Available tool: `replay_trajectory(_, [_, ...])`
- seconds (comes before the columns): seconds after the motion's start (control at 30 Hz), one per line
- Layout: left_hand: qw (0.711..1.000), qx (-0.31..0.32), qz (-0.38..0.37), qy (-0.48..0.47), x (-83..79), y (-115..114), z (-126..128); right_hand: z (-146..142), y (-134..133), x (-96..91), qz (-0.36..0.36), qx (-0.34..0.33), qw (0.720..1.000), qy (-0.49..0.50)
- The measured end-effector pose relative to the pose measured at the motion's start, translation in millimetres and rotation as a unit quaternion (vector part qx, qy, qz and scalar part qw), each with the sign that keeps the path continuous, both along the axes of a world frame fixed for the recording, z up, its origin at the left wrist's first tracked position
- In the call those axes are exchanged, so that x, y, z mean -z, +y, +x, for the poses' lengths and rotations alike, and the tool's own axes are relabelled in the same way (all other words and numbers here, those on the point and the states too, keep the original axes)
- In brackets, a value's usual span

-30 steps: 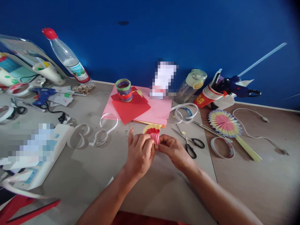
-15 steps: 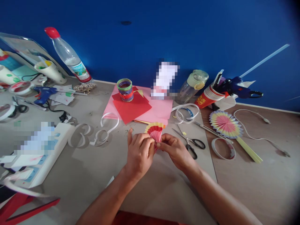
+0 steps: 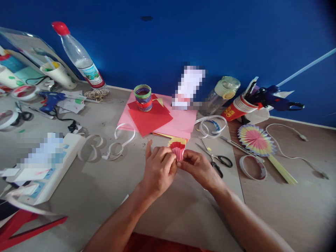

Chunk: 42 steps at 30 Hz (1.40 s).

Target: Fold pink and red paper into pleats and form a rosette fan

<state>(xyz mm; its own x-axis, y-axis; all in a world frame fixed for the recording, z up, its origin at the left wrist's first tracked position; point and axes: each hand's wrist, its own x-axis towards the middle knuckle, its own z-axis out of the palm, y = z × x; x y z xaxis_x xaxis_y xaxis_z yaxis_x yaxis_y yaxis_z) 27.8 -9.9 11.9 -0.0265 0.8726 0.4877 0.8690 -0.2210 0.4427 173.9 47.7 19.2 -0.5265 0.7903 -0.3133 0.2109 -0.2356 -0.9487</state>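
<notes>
Between both hands, at the middle of the table, is a pleated paper fan (image 3: 179, 146) in yellow, red and pink. My left hand (image 3: 160, 168) pinches its lower left part, the little finger sticking out. The fingertips of my right hand (image 3: 197, 166) are closed on its lower right edge. The fan's gathered base is hidden behind the fingers. Just right of my right hand lie black-handled scissors (image 3: 219, 162), blades pointing away. Beyond the fan, red paper sheets (image 3: 151, 120) lie on pink paper (image 3: 183, 122), a small colourful jar (image 3: 143, 99) standing on them.
To the right are a round pleated paper rosette (image 3: 256, 140), a tape roll (image 3: 253, 168), a red cup of tools (image 3: 237, 108) and a cable (image 3: 291, 157). A power strip (image 3: 56, 171), glue gun (image 3: 51, 100) and tall bottle (image 3: 81, 57) are at left. Tape loops (image 3: 118, 147) lie nearer.
The view has shifted slightly. The fan is more upright and narrower between my hands, which keep their hold on it. The things on the table have not moved.
</notes>
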Motion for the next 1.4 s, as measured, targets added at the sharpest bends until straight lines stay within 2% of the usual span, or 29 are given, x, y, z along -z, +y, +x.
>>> replay_trajectory(0.17, [1.0, -0.009, 0.01, -0.014, -2.0, -0.8, 0.9, -0.7, -2.0, 4.6, -0.032, 0.022, 0.999, 0.034])
replay_trajectory(0.6, [0.998, -0.008, 0.023, -0.06, -2.7, -3.6, 2.6, -0.4, -0.8, 2.1, -0.04, 0.064, 0.997, 0.023])
replay_trajectory(0.87, [0.988, -0.011, 0.017, -0.152, -5.2, -1.5, 0.7, 1.8, -1.8, 6.2, -0.005, 0.049, 0.998, 0.026])
replay_trajectory(1.2, [0.993, -0.026, 0.02, -0.116, -1.0, -1.9, 5.8, 1.5, -4.2, 8.5, 0.026, 0.037, 0.999, 0.02])
replay_trajectory(1.4, [0.994, -0.014, 0.016, -0.106, -0.6, -3.7, 8.3, -0.3, -4.5, 6.0, 0.034, 0.031, 0.999, 0.01])
